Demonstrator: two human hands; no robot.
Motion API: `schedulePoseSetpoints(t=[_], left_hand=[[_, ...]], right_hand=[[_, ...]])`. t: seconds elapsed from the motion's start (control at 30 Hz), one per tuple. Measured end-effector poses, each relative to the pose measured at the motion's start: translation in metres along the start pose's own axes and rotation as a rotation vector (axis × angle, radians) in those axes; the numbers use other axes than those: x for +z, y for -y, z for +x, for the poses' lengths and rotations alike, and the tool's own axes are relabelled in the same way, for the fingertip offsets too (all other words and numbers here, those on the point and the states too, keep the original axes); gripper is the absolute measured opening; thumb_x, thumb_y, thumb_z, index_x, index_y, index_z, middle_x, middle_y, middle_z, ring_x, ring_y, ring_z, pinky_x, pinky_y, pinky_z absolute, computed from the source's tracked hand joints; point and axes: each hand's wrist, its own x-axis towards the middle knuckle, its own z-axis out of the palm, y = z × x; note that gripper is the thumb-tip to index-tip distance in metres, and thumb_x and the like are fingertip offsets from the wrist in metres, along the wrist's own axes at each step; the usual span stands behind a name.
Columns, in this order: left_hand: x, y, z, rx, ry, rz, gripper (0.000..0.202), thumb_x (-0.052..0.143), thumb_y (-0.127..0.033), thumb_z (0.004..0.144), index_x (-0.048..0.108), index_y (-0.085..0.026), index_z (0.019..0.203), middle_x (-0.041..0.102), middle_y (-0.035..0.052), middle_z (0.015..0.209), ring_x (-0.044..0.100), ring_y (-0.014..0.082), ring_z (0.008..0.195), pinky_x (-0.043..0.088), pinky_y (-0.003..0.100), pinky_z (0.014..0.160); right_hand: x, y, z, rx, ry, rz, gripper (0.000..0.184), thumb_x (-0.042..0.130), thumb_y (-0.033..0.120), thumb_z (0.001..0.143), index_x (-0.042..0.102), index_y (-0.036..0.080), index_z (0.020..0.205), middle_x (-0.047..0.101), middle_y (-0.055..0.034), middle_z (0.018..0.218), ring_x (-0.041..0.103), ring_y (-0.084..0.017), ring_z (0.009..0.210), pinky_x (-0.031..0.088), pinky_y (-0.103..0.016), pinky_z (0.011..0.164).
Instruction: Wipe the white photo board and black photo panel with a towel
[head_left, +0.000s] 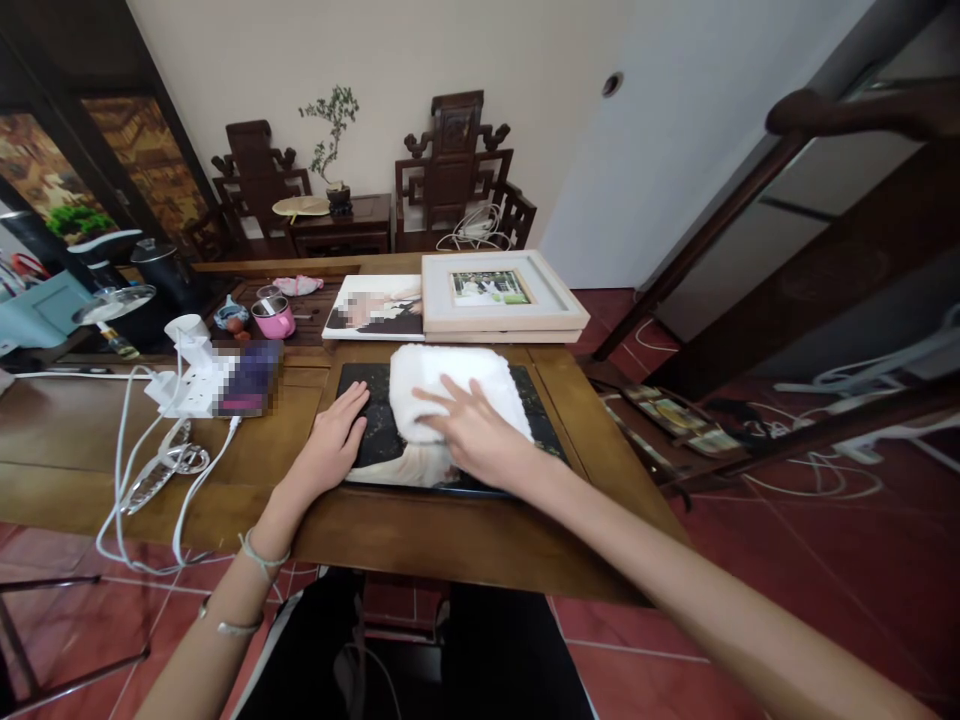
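Note:
A dark photo panel [544, 425] lies flat on the wooden table [465, 545] in front of me. A folded white cloth [450, 385] rests on top of it. My right hand [472, 435] lies flat on the cloth's near edge, fingers spread and stretched out. My left hand [334, 440] presses palm-down on the panel's left edge, fingers extended, holding nothing.
Behind the panel lie a white-framed picture [499, 290] and another photo print [375, 305]. To the left are a white power strip [187, 385] with cables, a pink pot [274, 318] and small items. Carved chairs [454, 170] stand by the wall. Cables trail on the red floor at right.

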Motion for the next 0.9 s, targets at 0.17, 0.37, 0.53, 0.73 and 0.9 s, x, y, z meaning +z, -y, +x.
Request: schedulePoseSetpoints(t=[0.17,0.37,0.53,0.73,0.9], left_hand=[[0.0,0.0,0.0,-0.003,-0.002,-0.014,0.046,0.033,-0.029,0.095,0.045,-0.014,0.137,0.04,0.0135,0.149,0.031,0.0228,0.141,0.028,0.048,0.114],[0.0,0.0,0.0,-0.002,-0.015,-0.028,0.046,0.034,-0.03,0.095,0.047,-0.015,0.136,0.041,0.013,0.148,0.032,0.0231,0.141,0.028,0.048,0.115],[0.0,-0.002,0.0,-0.009,-0.01,-0.019,0.047,0.033,-0.029,0.095,0.046,-0.012,0.137,0.041,0.014,0.148,0.032,0.0223,0.141,0.026,0.046,0.116],[-0.002,-0.004,0.001,0.003,-0.009,-0.023,0.046,0.034,-0.029,0.095,0.047,-0.013,0.137,0.042,0.0134,0.147,0.033,0.022,0.14,0.026,0.046,0.116],[-0.001,-0.001,0.0,-0.012,-0.01,-0.026,0.046,0.034,-0.029,0.095,0.046,-0.014,0.137,0.042,0.0129,0.148,0.033,0.0231,0.14,0.028,0.047,0.115]], right_hand=[[0.009,0.049,-0.077,-0.133,0.001,0.109,0.054,0.038,-0.007,0.067,0.069,0.021,0.102,0.036,-0.0069,0.151,0.006,-0.038,0.142,0.014,-0.071,0.107],[0.009,0.052,-0.077,-0.14,0.077,0.113,0.055,0.041,-0.005,0.067,0.068,0.022,0.107,0.033,-0.004,0.153,0.009,-0.041,0.141,0.015,-0.071,0.107],[0.001,0.018,0.007,0.002,0.065,0.005,0.069,0.04,-0.008,0.068,0.057,0.02,0.129,0.036,-0.0077,0.151,0.019,-0.043,0.139,0.021,-0.073,0.104],[-0.005,-0.002,0.065,0.051,-0.01,-0.04,0.065,0.035,-0.006,0.076,0.053,0.019,0.134,0.041,-0.0095,0.148,0.032,-0.04,0.134,0.028,-0.071,0.1],[0.001,0.033,0.014,0.042,0.051,-0.055,0.061,0.043,-0.003,0.076,0.056,0.02,0.131,0.035,-0.0081,0.152,0.02,-0.044,0.139,0.019,-0.07,0.107]])
